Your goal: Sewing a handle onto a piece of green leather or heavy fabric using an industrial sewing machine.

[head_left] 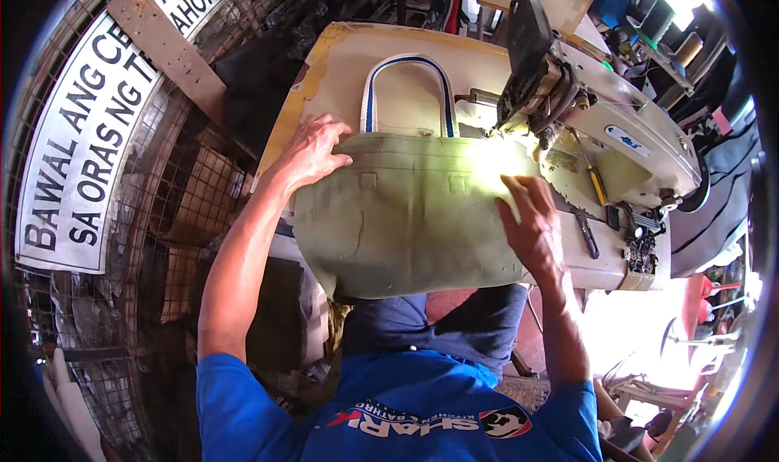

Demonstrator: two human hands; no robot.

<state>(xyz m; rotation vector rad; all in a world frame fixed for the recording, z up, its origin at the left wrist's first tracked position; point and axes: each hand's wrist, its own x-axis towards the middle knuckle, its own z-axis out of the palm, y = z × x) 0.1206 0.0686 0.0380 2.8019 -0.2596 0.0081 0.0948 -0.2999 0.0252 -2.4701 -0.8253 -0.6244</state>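
An olive-green fabric bag (406, 218) lies spread over the sewing table's front, its lower edge hanging toward my lap. A white and blue striped webbing handle (408, 58) loops up from its far edge. My left hand (315, 149) is at the bag's upper left corner, thumb and fingers apart, the thumb over the cloth. At the right side, my right hand (533, 222) rests with fingers spread against the fabric. Beyond it stands a sewing machine (649, 149), whose lamp brightly lights the bag's upper right. The needle area is not clearly visible.
The pale tabletop (341, 64) extends beyond the bag. A yellow-handled screwdriver (597, 184) and a dark-handled tool (587, 236) lie right of the bag. Small metal parts (641, 255) sit near the table's right end. Wire mesh with a white sign (81, 153) stands at left.
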